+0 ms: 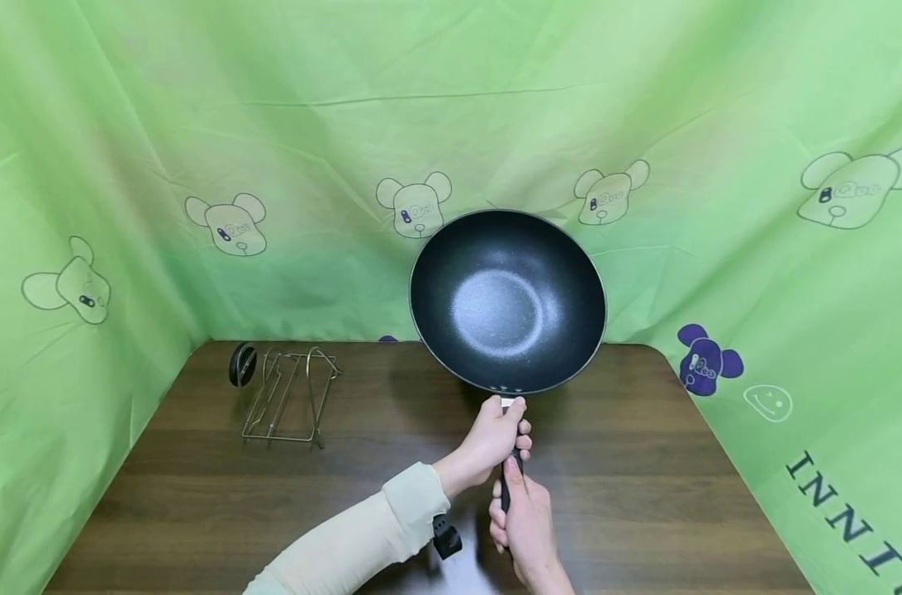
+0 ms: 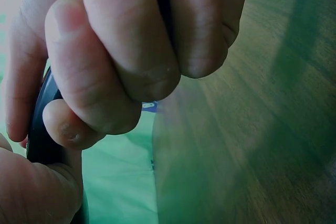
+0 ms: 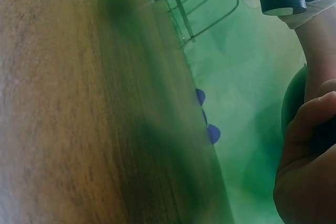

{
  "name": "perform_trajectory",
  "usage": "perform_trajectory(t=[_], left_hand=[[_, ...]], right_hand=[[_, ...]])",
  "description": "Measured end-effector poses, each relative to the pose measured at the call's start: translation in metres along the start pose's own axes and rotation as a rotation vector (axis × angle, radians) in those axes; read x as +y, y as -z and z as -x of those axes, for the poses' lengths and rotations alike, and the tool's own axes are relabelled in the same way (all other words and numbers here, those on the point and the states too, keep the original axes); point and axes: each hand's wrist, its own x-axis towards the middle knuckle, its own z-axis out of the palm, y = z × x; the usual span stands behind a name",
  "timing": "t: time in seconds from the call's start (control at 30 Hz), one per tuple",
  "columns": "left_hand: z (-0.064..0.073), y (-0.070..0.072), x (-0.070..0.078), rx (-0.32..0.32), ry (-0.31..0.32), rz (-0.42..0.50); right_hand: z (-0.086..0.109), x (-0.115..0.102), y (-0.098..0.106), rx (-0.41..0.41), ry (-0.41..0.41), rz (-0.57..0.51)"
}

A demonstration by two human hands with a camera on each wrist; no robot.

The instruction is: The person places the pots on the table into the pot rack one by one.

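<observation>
A black wok (image 1: 506, 306) is held up over the far part of the table, tilted so its inside faces the head camera. My left hand (image 1: 491, 434) grips the black handle (image 1: 505, 492) close to the pan, with the thumb along the top. Just below it, my right hand (image 1: 524, 516) grips the same handle nearer its end. Close up in the left wrist view, curled fingers (image 2: 126, 40) wrap the handle and hide much of it. At the right edge of the right wrist view, the right hand (image 3: 310, 182) is partly cut off.
On the brown wooden table (image 1: 629, 463), a wire rack (image 1: 291, 401) stands at the back left. A round black piece (image 1: 243, 364) is at its left end. A green printed cloth (image 1: 310, 149) hangs behind the table and along both sides.
</observation>
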Motion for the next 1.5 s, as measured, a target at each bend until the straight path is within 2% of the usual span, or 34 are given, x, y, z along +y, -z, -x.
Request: perform_trajectory(t=[0.47, 1.5], left_hand=[[-0.001, 0.002, 0.004, 0.01, -0.002, 0.003], [0.003, 0.012, 0.012, 0.037, -0.017, 0.007]], right_hand=[[-0.002, -0.001, -0.004, -0.001, 0.032, 0.014], [-0.006, -0.002, -0.013, -0.037, 0.043, 0.01]])
